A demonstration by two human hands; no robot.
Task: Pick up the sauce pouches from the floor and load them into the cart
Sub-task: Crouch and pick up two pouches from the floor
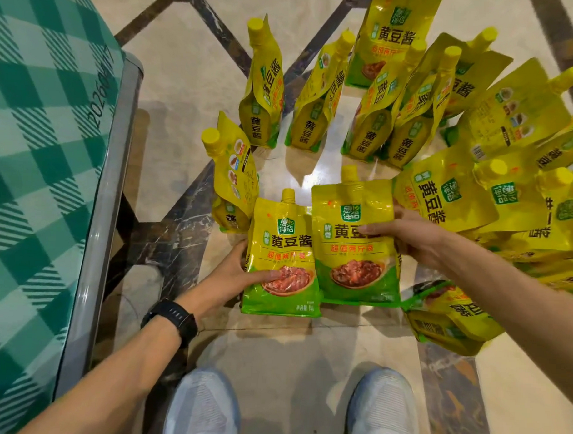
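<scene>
Head view looks down on a glossy beige marble floor (186,83) crossed by dark inlaid lines. At the left stands the cart (47,143), lined with green checked cloth inside a grey metal rim (106,210). 2 hands are at work. The left hand (234,273), with 1 black watch (174,316) on its wrist, grips 1 yellow sauce pouch (284,242) by its left edge, thumb across the front. The right hand (404,234) pinches a second pouch (352,251) by its right edge. Both are upright, side by side, just ahead of 2 pale shoes (204,405). More than 10 other pouches (262,86) stand or lie on the floor beyond; the crowded right side defies an exact count.
</scene>
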